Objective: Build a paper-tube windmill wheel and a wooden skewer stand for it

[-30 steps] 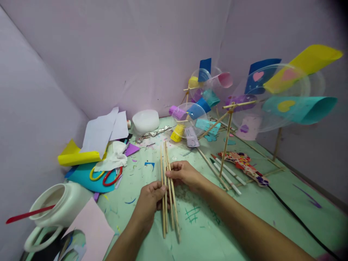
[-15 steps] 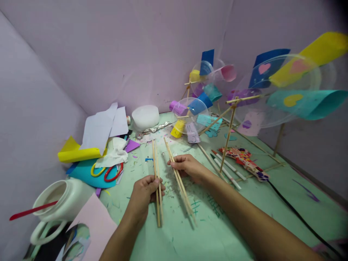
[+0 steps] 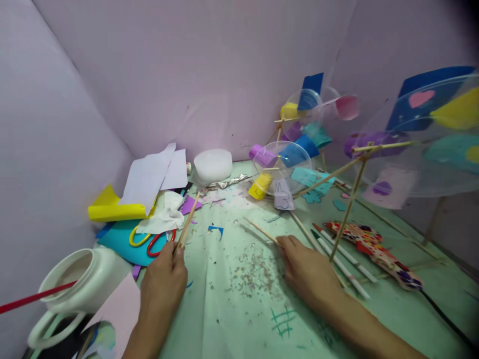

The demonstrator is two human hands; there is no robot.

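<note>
The thin wooden sticks (image 3: 190,219) are split between two places as I watch through the head camera: some rise from the left hand (image 3: 166,271), their far ends near a purple scrap, while a pale stick (image 3: 262,231) points away from the right hand (image 3: 307,269), above the table. The left fingers are closed around theirs; the right fingers pinch theirs near the tips. Blur and the hands keep me from telling how many each side holds.

I see none of these held lengths joined to anything, so I judge their part of the work barely begun. Between the hands, a patch of crumbs (image 3: 254,271) dirties the green tabletop (image 3: 224,329).

Further out, I count three paper-bladed wheels: a small wheel (image 3: 262,155), a back wheel (image 3: 312,94) and a large wheel (image 3: 396,139). Their coloured blades are already fixed on clear discs, and the large one stands by a wooden frame (image 3: 348,207) of similar sticks, bound at the top. Those look finished or nearly so.

To the right lie markers (image 3: 342,259) and a patterned corded tool (image 3: 374,252); to the left, scissors (image 3: 151,244) and a white jug (image 3: 105,267).
</note>
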